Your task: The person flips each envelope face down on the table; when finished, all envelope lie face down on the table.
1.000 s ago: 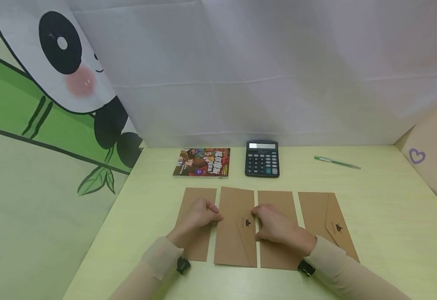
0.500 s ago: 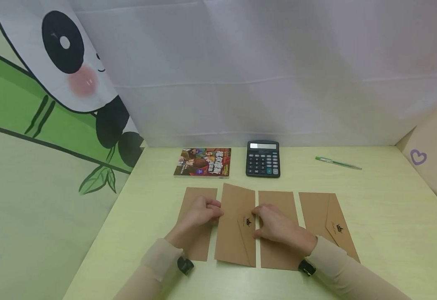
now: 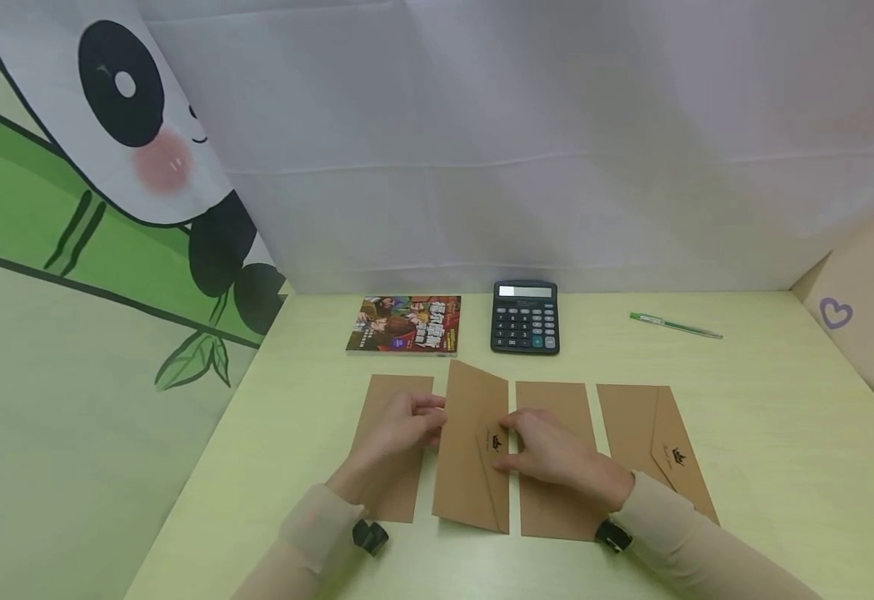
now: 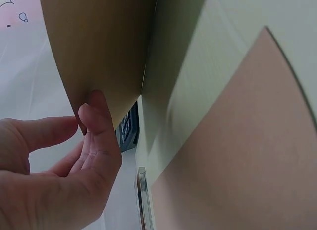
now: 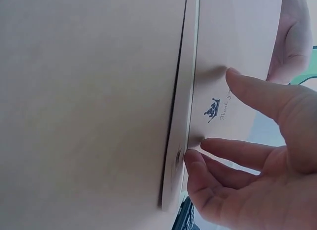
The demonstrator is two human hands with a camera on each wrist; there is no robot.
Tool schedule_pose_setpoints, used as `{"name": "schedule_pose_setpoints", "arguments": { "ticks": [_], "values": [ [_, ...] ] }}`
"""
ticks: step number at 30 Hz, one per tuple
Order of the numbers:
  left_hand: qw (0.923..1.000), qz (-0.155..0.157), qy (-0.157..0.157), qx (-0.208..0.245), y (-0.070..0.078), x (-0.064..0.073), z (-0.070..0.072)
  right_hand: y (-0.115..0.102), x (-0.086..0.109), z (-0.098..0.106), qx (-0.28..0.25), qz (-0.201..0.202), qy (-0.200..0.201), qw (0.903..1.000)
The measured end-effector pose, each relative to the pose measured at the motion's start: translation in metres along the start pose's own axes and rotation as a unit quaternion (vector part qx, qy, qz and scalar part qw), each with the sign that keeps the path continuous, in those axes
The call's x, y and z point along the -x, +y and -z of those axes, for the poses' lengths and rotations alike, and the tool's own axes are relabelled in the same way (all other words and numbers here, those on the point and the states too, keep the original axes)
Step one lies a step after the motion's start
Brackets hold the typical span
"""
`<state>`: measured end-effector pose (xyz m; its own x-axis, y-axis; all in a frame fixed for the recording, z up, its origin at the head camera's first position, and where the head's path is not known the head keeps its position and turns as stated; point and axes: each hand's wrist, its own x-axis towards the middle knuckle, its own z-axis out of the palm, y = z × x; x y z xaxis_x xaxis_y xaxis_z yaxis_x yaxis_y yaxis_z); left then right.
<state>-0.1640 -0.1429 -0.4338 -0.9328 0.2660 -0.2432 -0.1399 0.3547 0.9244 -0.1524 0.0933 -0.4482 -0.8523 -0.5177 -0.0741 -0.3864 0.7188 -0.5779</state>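
Observation:
Four brown kraft envelopes stand in a row in the head view. My left hand (image 3: 405, 429) pinches the left edge of the second envelope (image 3: 465, 450), with the thumb on one side and fingers behind, as the left wrist view shows. That edge is raised, so the envelope tilts up while its right edge stays low. Thumb and fingertips of my right hand (image 3: 556, 450) touch its flap side beside the black crown print (image 5: 212, 110). The leftmost envelope (image 3: 395, 492) lies partly under my left hand. Below my right hand lies the third envelope (image 3: 552, 400).
A rightmost envelope (image 3: 631, 417) lies flap side up with its own crown print. Behind the row are a comic-style book (image 3: 407, 325), a black calculator (image 3: 524, 318) and a green pen (image 3: 675, 325). A white cloth (image 3: 481, 167) hangs at the table's far edge.
The left edge of the second envelope has risen and swung rightward in my left hand's pinch. My right hand stays at its right side, its fingertips slightly further onto the flap.

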Motion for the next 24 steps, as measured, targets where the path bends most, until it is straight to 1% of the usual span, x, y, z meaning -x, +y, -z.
{"name": "schedule_pose_setpoints", "arguments": {
  "ticks": [6, 11, 14, 19, 24],
  "values": [
    [0.9992, -0.021, -0.011, 0.031, 0.001, 0.001, -0.003, -0.005, -0.001, 0.002, -0.014, 0.001, -0.006, 0.9999],
    [0.9966, -0.026, -0.021, 0.075, -0.001, 0.000, -0.007, -0.007, 0.000, 0.001, -0.022, -0.010, -0.003, 0.9997],
    [0.9949, -0.029, -0.031, 0.091, -0.002, 0.001, -0.010, -0.008, 0.000, 0.001, -0.039, -0.019, 0.006, 0.9991],
    [0.9933, -0.035, -0.041, 0.103, 0.000, 0.002, -0.014, -0.009, 0.001, 0.001, -0.057, -0.024, 0.017, 0.9980],
    [0.9925, -0.033, -0.046, 0.108, 0.001, 0.004, -0.016, -0.012, 0.002, 0.002, -0.073, -0.024, 0.014, 0.9970]
  ]
}}
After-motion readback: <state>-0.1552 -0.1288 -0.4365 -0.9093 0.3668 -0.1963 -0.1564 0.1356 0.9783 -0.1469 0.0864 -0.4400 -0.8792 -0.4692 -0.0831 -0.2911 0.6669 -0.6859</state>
